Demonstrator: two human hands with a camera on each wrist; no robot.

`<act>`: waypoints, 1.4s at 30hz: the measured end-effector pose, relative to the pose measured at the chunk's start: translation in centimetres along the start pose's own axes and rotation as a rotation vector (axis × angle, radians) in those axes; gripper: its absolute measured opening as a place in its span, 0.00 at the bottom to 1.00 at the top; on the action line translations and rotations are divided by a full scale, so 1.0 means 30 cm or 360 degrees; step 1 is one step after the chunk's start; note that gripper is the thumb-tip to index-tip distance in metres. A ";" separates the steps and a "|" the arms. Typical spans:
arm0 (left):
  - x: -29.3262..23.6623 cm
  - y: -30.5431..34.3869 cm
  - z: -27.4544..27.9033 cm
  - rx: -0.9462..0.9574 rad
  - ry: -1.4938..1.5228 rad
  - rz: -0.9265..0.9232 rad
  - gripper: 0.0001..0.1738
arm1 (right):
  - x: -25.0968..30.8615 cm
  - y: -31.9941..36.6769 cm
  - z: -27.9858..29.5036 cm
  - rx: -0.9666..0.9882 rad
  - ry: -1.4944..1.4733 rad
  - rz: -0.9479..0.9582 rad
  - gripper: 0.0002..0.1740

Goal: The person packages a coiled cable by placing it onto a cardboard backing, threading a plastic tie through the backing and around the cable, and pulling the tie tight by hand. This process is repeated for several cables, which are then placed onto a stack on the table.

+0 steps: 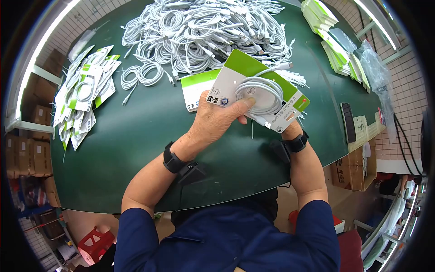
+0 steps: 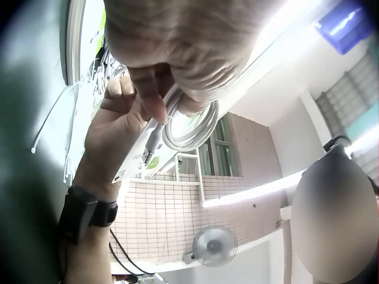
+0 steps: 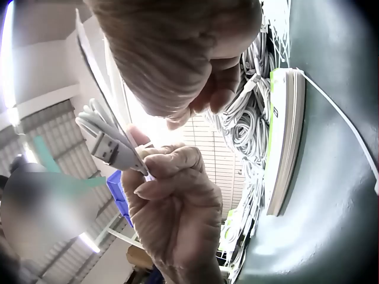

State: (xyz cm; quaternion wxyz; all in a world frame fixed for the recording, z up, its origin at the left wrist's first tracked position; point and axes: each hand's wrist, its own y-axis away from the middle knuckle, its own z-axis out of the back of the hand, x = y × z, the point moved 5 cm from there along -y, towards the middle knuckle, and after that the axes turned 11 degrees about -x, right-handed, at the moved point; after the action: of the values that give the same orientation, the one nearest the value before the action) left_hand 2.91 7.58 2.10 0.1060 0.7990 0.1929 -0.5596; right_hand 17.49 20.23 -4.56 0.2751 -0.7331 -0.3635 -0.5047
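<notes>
Your left hand (image 1: 217,117) is clamped on the printed USB cable card (image 1: 242,63), its thumb laid over the lower-left side of the coiled white cable (image 1: 276,95). The card lies up and to the right of your left wrist, raised above the green table (image 1: 136,172), and the coil sits against its printed face, just beyond your left thumb.

Mind how the card is turned: its long axis slants from upper left, at the green corner, down to lower right, where the hang slot is. Your left hand has the lower-left side, while your right hand (image 1: 290,129) is at the lower-right end, mostly hidden behind it. The USB-A plug (image 1: 267,123) points toward that right-hand end; the other plug (image 1: 285,66) sticks out past the upper edge, away from both hands.

For the coil's face, your left hand is nearer; for the back and the slot end, your right is better placed, I judge. Its fingers look bent in the wrist views, but you cannot tell whether they pinch anything. A thin white tie (image 1: 252,131) hangs below the card, between your hands, and more cards (image 1: 192,97) lie on the table behind it.
</notes>
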 end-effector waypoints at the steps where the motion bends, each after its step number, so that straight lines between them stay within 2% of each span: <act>1: -0.002 0.000 -0.001 -0.0011 -0.0028 0.0011 0.19 | -0.005 0.001 -0.002 -0.0001 0.0016 0.0012 0.29; 3: -0.011 0.000 -0.006 -0.0026 -0.0091 0.0033 0.16 | -0.008 0.000 -0.014 -0.0013 0.0164 0.0107 0.29; 5: -0.009 -0.001 -0.007 -0.0047 -0.0102 0.0018 0.16 | 0.025 -0.015 -0.040 0.0045 0.0476 0.0398 0.27; 6: -0.008 -0.001 -0.008 -0.0054 -0.0112 0.0009 0.16 | 0.076 -0.034 -0.065 0.0112 0.0658 0.0604 0.24; 9: 0.000 0.007 -0.012 -0.0102 -0.0042 0.0125 0.15 | 0.139 -0.060 -0.105 -0.0003 0.1004 0.0987 0.14; 11: 0.011 0.016 -0.007 -0.0129 -0.0048 0.0180 0.16 | 0.146 -0.076 -0.123 -0.0225 0.0547 0.0569 0.12; 12: 0.013 0.019 -0.006 -0.0138 -0.0049 0.0202 0.17 | 0.164 -0.084 -0.127 -0.0047 0.0919 0.0915 0.11; 14: 0.007 0.030 -0.006 -0.0209 -0.0023 0.0235 0.18 | 0.143 -0.099 -0.091 -0.0094 0.0745 0.0735 0.13; 16: 0.021 0.030 0.005 -0.0224 -0.0032 0.0247 0.19 | 0.118 -0.097 -0.078 -0.0322 0.0291 0.0154 0.14; 17: 0.029 0.035 0.009 -0.0237 -0.0016 0.0268 0.20 | 0.089 -0.110 -0.055 -0.0354 0.0242 0.0129 0.14; 19: 0.045 0.045 0.015 -0.0264 0.0025 0.0311 0.20 | 0.111 -0.112 -0.063 -0.0212 0.0441 0.0356 0.14; 21: 0.063 0.039 0.029 -0.0226 0.0054 0.0332 0.23 | 0.129 -0.098 -0.078 -0.0254 0.0310 0.0308 0.13; 23: 0.065 0.040 0.028 -0.0241 0.0059 0.0345 0.23 | 0.113 -0.107 -0.066 -0.0273 0.0415 0.0345 0.12; 25: 0.060 0.041 0.029 -0.0219 0.0030 0.0324 0.24 | 0.151 -0.085 -0.104 -0.0247 0.0262 0.0222 0.11; 27: 0.065 0.046 0.039 -0.0208 0.0023 0.0282 0.25 | 0.147 -0.089 -0.097 -0.0154 0.0245 0.0288 0.09; 30: 0.052 0.041 0.039 -0.0277 0.0086 0.0273 0.25 | 0.155 -0.082 -0.097 -0.0140 0.0147 0.0162 0.08; 33: 0.032 0.054 0.015 -0.0318 0.0049 0.0078 0.18 | 0.170 -0.075 -0.111 0.0015 0.0085 0.0134 0.06; 35: 0.019 0.053 0.027 -0.0261 0.0029 0.0131 0.17 | 0.154 -0.081 -0.094 0.0132 -0.0004 0.0062 0.08; 36: 0.030 0.042 0.056 -0.0252 -0.0033 0.0216 0.17 | 0.192 -0.067 -0.121 0.0006 0.0084 0.0003 0.09; 37: 0.042 0.038 0.084 -0.0236 -0.0092 0.0303 0.17 | 0.150 -0.073 -0.101 -0.0102 -0.0021 -0.0133 0.09; 39: 0.027 0.032 0.111 -0.0325 0.0085 0.0307 0.17 | 0.149 -0.101 -0.071 -0.0005 -0.0139 0.0033 0.09; 41: 0.007 0.035 0.123 -0.0413 0.0201 0.0293 0.17 | 0.153 -0.105 -0.056 -0.0285 -0.0165 0.0137 0.12; 42: -0.004 0.036 0.128 -0.0457 0.0224 0.0282 0.18 | 0.159 -0.111 -0.055 -0.0272 -0.0273 0.0164 0.15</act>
State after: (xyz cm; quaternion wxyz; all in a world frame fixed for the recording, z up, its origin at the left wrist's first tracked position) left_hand 0.06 5.11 0.81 0.2540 0.8267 0.2067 -0.4576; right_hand 14.97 22.13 0.62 0.2051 -0.8121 -0.3033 -0.4544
